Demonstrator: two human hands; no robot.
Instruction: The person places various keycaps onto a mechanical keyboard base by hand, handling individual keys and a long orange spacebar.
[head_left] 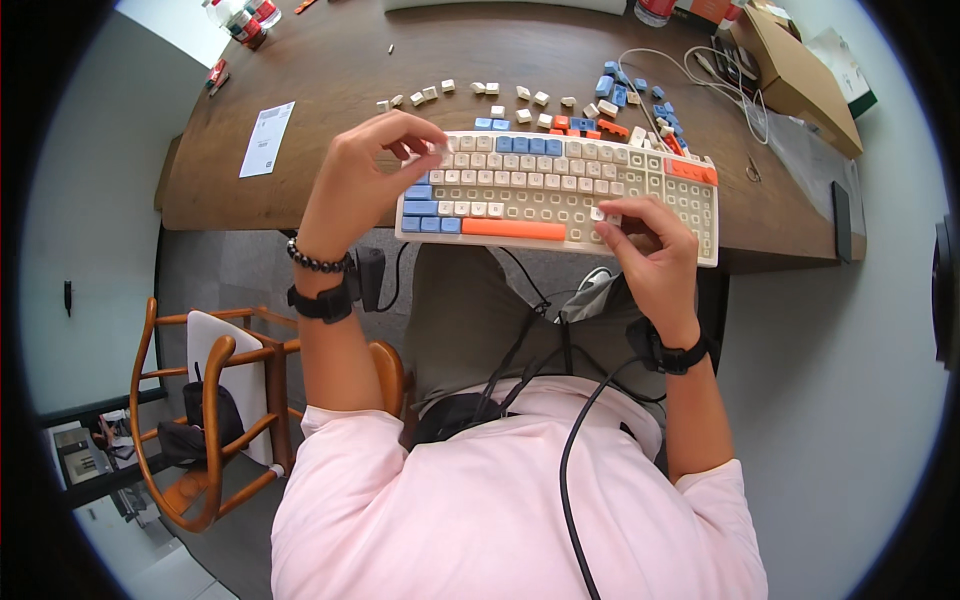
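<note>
A cream keyboard (545,199) lies at the table's front edge, slightly tilted in view. White and blue keycaps fill much of its upper and left part, and a long orange spacebar (513,229) sits in its bottom row. Bare switches show in the lower rows and on the right side. My left hand (372,168) is at the keyboard's upper left corner, thumb and fingertips pinched on a small whitish keycap (444,152). Over the lower right part, my right hand (660,248) pinches a white keycap (598,214) at the bare switches.
Loose white keycaps (541,98) lie scattered behind the keyboard, with blue keycaps (606,87) and orange ones (612,128) farther right. A white cable (690,75) and a cardboard box (800,75) occupy the back right. A paper sheet (267,139) lies left; a wooden chair (215,400) stands below.
</note>
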